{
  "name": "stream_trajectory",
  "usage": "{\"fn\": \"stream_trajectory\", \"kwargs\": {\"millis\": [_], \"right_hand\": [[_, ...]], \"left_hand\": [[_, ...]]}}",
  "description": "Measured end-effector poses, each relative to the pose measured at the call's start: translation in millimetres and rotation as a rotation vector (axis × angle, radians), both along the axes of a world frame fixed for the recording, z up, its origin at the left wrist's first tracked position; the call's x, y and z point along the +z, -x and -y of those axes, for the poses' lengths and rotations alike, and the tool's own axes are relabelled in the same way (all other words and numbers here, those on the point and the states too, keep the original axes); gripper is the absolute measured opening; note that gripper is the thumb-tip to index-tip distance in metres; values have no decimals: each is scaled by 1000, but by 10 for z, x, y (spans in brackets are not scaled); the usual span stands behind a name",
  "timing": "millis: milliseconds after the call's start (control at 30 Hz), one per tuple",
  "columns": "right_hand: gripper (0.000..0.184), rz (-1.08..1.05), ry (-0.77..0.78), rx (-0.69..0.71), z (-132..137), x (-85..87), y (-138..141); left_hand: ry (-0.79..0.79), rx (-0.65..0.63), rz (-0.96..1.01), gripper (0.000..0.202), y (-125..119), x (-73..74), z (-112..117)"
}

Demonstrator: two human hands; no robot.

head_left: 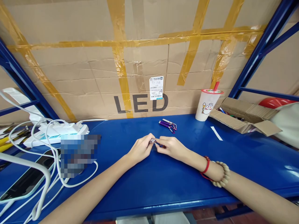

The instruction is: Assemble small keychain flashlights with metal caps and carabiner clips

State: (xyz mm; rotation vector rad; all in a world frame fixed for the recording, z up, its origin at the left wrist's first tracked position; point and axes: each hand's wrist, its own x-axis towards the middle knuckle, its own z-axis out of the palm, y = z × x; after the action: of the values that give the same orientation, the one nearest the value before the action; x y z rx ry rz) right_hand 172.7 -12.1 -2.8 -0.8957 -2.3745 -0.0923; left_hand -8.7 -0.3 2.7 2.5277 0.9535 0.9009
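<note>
My left hand (pixel 141 147) is closed around a small metal tube (pixel 152 140), whose round silver end shows between thumb and forefinger. Right beside it, my right hand (pixel 172 146) pinches a dark purple carabiner clip (pixel 159 144) between thumb and fingertips. The clip reaches toward the tube, but whether the two are joined is too small to tell. Just beyond my hands lie slim keychain tubes (pixel 166 124), purple and silver, with carabiner clips on their ends.
A paper cup (pixel 206 104) with a red straw stands at the back right, near a white strip (pixel 216 133) and an open cardboard box (pixel 238 119). At left are a power strip (pixel 56 132), tangled white cables and a phone (pixel 25 180). A large carton (pixel 98 74) rises behind the blue table (pixel 130 189).
</note>
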Motion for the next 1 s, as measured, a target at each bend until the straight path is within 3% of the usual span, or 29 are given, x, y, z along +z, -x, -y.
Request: {"fn": "stream_trajectory", "kwargs": {"millis": [167, 300, 533, 700, 1000], "right_hand": [[29, -32, 27, 8, -16, 1, -3], [32, -89, 74, -43, -55, 43, -43], [37, -288, -9, -132, -30, 122, -67], [32, -261, -33, -78, 14, 108, -38], [32, -190, 3, -76, -5, 90, -49]], "left_hand": [[19, -1, -13, 9, -15, 6, 9], [61, 78, -49, 10, -39, 44, 51], [122, 81, -97, 15, -41, 80, 74], [90, 16, -108, 13, -43, 46, 51], [43, 49, -174, 13, -55, 55, 48]]}}
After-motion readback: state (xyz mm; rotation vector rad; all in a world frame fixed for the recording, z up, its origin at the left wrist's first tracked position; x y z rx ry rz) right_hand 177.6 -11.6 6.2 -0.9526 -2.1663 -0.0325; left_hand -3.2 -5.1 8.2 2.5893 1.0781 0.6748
